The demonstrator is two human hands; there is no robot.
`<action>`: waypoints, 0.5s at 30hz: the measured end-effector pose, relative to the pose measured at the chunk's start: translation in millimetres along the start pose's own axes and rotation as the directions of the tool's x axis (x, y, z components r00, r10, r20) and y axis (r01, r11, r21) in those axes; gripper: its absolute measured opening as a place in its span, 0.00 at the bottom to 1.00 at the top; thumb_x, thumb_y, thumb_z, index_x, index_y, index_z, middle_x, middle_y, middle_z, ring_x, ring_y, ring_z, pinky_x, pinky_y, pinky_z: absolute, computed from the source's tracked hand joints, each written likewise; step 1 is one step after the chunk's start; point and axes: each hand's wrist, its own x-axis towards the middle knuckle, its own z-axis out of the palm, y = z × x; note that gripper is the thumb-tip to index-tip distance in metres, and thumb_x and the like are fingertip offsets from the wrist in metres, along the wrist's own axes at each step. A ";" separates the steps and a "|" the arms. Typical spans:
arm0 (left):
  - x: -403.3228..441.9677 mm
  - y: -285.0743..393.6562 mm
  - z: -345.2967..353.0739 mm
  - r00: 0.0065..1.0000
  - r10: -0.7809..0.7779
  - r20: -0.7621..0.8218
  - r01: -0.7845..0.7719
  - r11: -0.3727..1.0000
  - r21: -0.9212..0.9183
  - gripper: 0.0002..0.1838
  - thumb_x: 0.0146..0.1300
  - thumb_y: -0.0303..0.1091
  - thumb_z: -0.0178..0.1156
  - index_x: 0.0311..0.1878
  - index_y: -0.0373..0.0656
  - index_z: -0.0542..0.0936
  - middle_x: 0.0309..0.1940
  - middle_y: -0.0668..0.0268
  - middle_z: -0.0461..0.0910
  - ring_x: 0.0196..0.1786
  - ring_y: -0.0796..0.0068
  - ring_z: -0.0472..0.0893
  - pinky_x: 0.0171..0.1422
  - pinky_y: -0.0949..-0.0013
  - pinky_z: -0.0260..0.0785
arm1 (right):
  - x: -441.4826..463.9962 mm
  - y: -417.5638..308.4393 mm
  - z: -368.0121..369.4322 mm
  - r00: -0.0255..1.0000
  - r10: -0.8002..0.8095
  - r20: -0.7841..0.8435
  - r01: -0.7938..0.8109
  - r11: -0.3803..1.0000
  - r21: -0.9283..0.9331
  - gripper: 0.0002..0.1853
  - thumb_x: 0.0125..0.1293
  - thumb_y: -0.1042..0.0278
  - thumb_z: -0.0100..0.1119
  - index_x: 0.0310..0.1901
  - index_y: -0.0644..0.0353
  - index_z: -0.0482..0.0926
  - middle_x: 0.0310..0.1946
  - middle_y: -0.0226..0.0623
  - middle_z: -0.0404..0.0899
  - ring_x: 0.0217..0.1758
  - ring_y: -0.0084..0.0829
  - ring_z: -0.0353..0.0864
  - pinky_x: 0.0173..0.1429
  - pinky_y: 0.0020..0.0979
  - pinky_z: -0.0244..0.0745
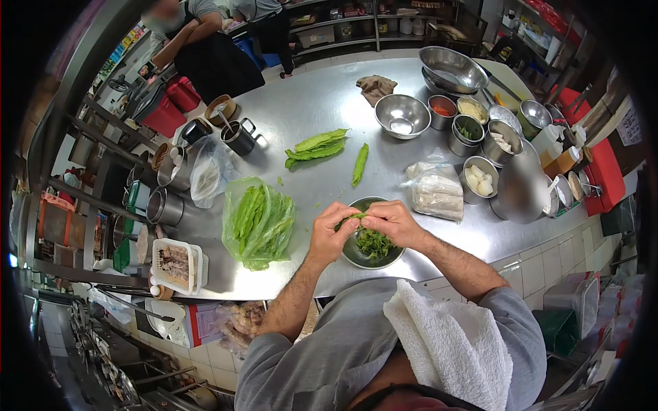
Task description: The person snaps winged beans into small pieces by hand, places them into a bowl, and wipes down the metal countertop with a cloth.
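While my left fingers (334, 212) and right fingers (381, 209) both pinch the pod (357, 216), it lies crosswise between them, over the far side of the bowl (354, 255).

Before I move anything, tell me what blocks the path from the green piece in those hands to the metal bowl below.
Nothing visible does. The left hand and right hand hold the green piece above the metal bowl; the cut greens lie inside it, beneath the hands.
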 end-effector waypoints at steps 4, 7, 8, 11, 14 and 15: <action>1.1 3.2 -6.4 0.999 0.026 0.047 -0.032 0.990 0.139 0.08 0.57 0.24 0.62 0.41 0.37 0.82 0.34 0.62 0.78 0.39 0.69 0.77 0.44 0.71 0.68 | -3.9 0.2 5.8 0.965 0.256 0.062 -0.263 0.951 0.163 0.13 0.68 0.62 0.57 0.32 0.65 0.77 0.20 0.29 0.72 0.23 0.19 0.69 0.28 0.26 0.65; 2.7 15.8 -13.3 0.976 0.167 0.143 -0.210 0.903 0.374 0.09 0.54 0.23 0.63 0.40 0.39 0.82 0.33 0.62 0.78 0.39 0.65 0.76 0.45 0.66 0.67 | -6.5 1.3 5.0 0.949 0.285 0.133 -0.305 0.936 0.176 0.14 0.69 0.61 0.56 0.33 0.64 0.77 0.20 0.26 0.71 0.22 0.17 0.68 0.27 0.24 0.65; 2.3 16.1 -13.5 0.974 0.175 0.142 -0.217 0.900 0.378 0.09 0.54 0.23 0.63 0.40 0.39 0.82 0.33 0.62 0.78 0.39 0.65 0.76 0.45 0.66 0.67 | -6.4 -0.5 4.1 0.930 0.320 0.182 -0.353 0.916 0.189 0.15 0.69 0.60 0.55 0.33 0.64 0.77 0.20 0.26 0.71 0.22 0.16 0.68 0.27 0.24 0.65; -0.3 18.6 -9.2 0.951 0.242 0.194 -0.302 0.865 0.401 0.09 0.52 0.24 0.65 0.38 0.40 0.81 0.31 0.63 0.76 0.38 0.62 0.76 0.44 0.64 0.66 | -6.4 0.7 4.4 0.937 0.301 0.175 -0.332 0.925 0.187 0.17 0.70 0.56 0.54 0.32 0.63 0.76 0.19 0.23 0.68 0.22 0.15 0.65 0.26 0.23 0.62; -2.2 22.1 -3.2 0.965 0.245 0.097 -0.263 0.897 0.355 0.09 0.52 0.24 0.65 0.38 0.39 0.81 0.31 0.62 0.77 0.38 0.62 0.76 0.43 0.65 0.67 | -9.2 -4.5 11.7 0.938 0.318 0.136 -0.345 0.884 0.314 0.19 0.71 0.53 0.51 0.29 0.61 0.73 0.19 0.21 0.64 0.22 0.14 0.60 0.24 0.22 0.57; -3.2 22.4 -1.0 0.963 0.250 0.096 -0.268 0.895 0.357 0.09 0.52 0.24 0.65 0.38 0.39 0.81 0.31 0.62 0.77 0.38 0.62 0.76 0.43 0.65 0.67 | -9.4 -7.1 15.5 0.934 0.347 0.086 -0.352 0.851 0.389 0.19 0.72 0.53 0.51 0.28 0.60 0.72 0.18 0.20 0.63 0.22 0.13 0.59 0.24 0.21 0.55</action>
